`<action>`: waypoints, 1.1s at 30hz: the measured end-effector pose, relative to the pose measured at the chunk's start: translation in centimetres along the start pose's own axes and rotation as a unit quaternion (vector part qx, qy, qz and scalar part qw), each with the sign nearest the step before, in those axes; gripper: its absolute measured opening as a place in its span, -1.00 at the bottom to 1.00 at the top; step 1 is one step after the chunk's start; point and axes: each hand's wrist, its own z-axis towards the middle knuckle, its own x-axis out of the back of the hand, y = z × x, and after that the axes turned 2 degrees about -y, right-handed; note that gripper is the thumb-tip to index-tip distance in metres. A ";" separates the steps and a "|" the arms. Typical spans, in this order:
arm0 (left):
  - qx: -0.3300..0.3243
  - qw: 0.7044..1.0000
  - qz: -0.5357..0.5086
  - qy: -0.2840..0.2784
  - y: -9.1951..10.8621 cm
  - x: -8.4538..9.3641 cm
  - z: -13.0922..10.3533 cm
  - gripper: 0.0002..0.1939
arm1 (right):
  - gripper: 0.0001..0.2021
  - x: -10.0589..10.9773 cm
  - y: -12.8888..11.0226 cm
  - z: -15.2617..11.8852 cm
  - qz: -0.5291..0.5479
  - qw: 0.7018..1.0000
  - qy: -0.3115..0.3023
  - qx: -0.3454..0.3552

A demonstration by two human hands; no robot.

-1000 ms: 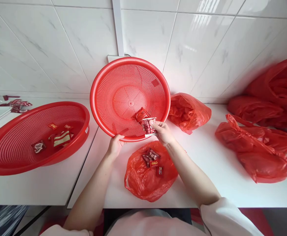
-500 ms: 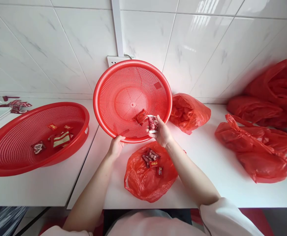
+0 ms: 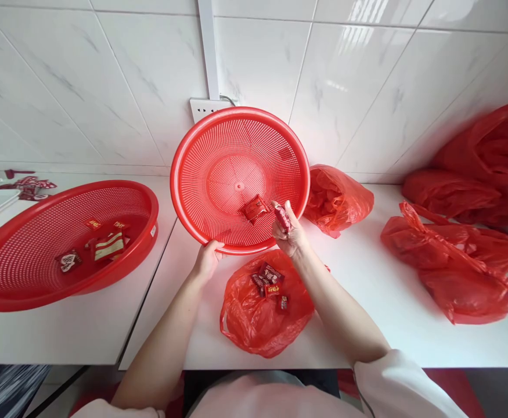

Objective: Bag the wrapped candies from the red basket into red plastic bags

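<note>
A round red plastic basket (image 3: 238,130) with mesh walls is tilted up toward me. My left hand (image 3: 208,261) grips its lower rim, thumb over the edge. Over the basket's lower right side, my right hand (image 3: 291,232) is closed on a dark red wrapped snack packet (image 3: 282,218). Another red snack packet (image 3: 255,208) lies inside the basket, left of that hand. Below the basket an open red plastic bag (image 3: 254,331) rests on the table, with several small wrapped snacks (image 3: 271,281) in it.
On the left stands a second red basket (image 3: 31,247) with several packets inside. A bunched red bag (image 3: 338,197) sits right of the tilted basket. Tied red bags (image 3: 449,249) and more bundles lie at the right. A power socket (image 3: 204,108) is on the tiled wall behind.
My right hand has moved slightly right and turned the packet, which now shows its narrow side. The tilted basket has shifted a little to the right with my left hand.
</note>
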 end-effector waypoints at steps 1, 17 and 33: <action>-0.004 1.000 -0.001 -0.006 -0.1 0.0 0.0 -0.95 | -0.59 0.2 0.0 0.2 -0.002 1.000 0.009 0.002; 0.000 1.000 0.003 0.009 0.1 -0.2 -0.1 -0.94 | -0.74 0.8 -0.4 -0.1 -0.064 0.998 0.026 0.004; 0.005 1.000 0.005 0.001 0.2 -0.4 -0.2 -0.89 | -0.69 1.0 0.0 0.4 -0.072 0.997 0.037 -0.019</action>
